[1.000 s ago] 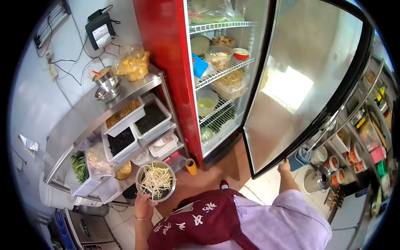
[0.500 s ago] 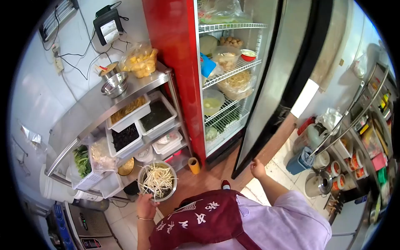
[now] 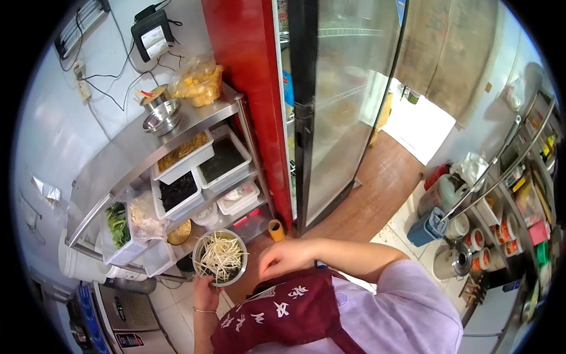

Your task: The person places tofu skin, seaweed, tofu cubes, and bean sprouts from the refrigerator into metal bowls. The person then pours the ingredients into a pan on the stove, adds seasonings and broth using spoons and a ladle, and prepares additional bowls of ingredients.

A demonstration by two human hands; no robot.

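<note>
At the lower left, my left hand (image 3: 206, 290) grips the near rim of a metal bowl (image 3: 242, 241). White bean sprouts (image 3: 219, 256) with long pale stems fill it, some hanging over the rim. Just right of the bowl, apart from it, is my right hand (image 3: 282, 258). Its fingers are curled loosely downward and I see nothing in them. Beyond that hand stands the glass door (image 3: 348, 106) of a red refrigerator (image 3: 244, 76), partly open. Behind it the shelves are mostly hidden.
On the left, a steel shelf rack (image 3: 132, 156) carries white food bins (image 3: 227, 162), metal bowls (image 3: 162, 118) and a bag of yellow pieces (image 3: 199, 82). An orange cup-like container (image 3: 276, 231) stands by the refrigerator. To the right are buckets (image 3: 451, 259) and a blue bin (image 3: 427, 229).
The refrigerator door has swung leftward toward the cabinet, covering most of its shelves. My right hand has moved left from beside the door to near the bowl. My left hand still holds the bowl.
</note>
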